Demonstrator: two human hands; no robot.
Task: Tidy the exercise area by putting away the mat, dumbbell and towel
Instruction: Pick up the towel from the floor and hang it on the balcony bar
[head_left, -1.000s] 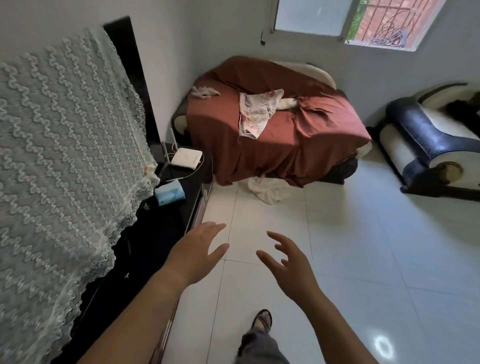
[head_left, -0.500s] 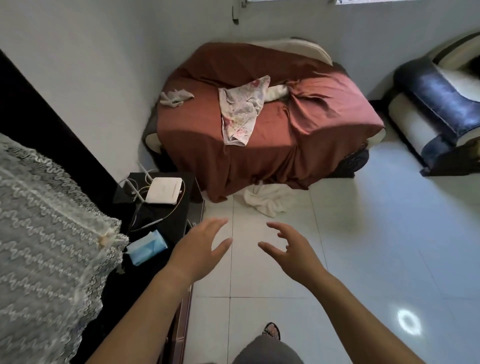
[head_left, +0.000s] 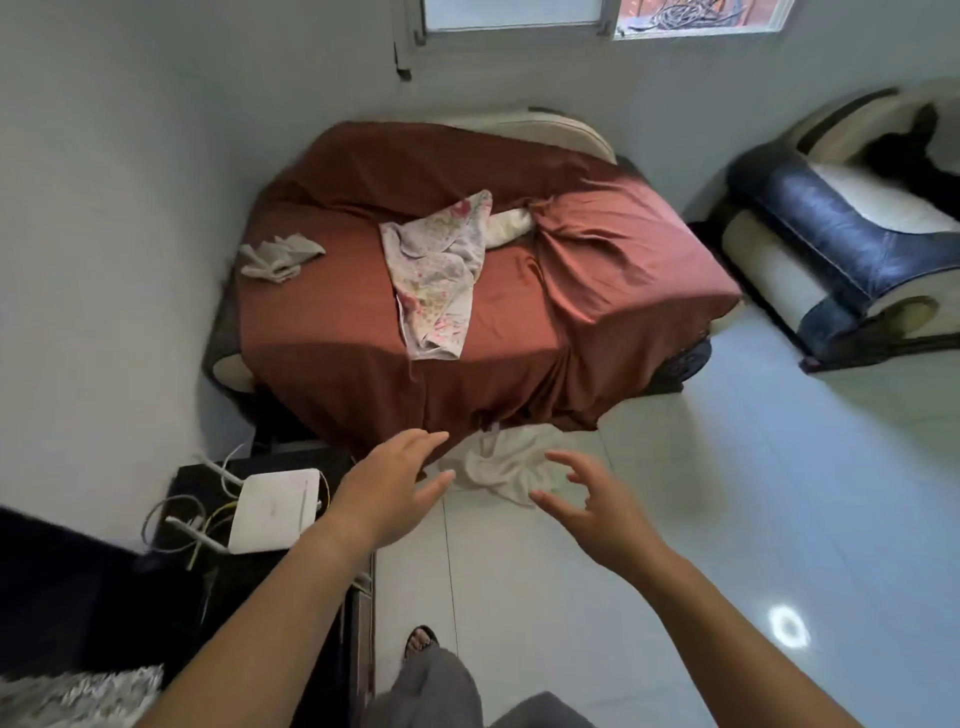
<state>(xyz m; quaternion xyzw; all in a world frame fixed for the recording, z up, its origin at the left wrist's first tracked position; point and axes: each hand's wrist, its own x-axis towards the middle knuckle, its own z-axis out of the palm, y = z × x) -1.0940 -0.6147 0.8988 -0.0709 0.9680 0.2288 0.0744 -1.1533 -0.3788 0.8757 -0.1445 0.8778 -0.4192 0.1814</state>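
Both hands have closed in on the sofa since a second ago, and the lace-covered unit that filled the near side has dropped almost out of sight, so I read this as an approach to the white towel (head_left: 506, 465) crumpled on the floor at the sofa's (head_left: 363, 332) front edge, just below the hanging rust cover. My left hand (head_left: 387, 491) reaches forward with fingers spread wide and empty; my right hand (head_left: 592, 512) is beside it, fingers curled apart and also holding nothing. Neither touches the towel yet; both hover on the near side of it, the left partly overlapping its edge in view. That suggests the towel is the item in hand now, not yet picked up. I can see no mat and no dumbbell anywhere around the sofa, so I cannot say whether they are stored or simply out of frame. A floral cloth (head_left: 441, 270) and a grey rag (head_left: 278, 254) lie on the sofa seat; whether either counts as a towel is unclear. Part of the towel is hidden under the cover's hem.
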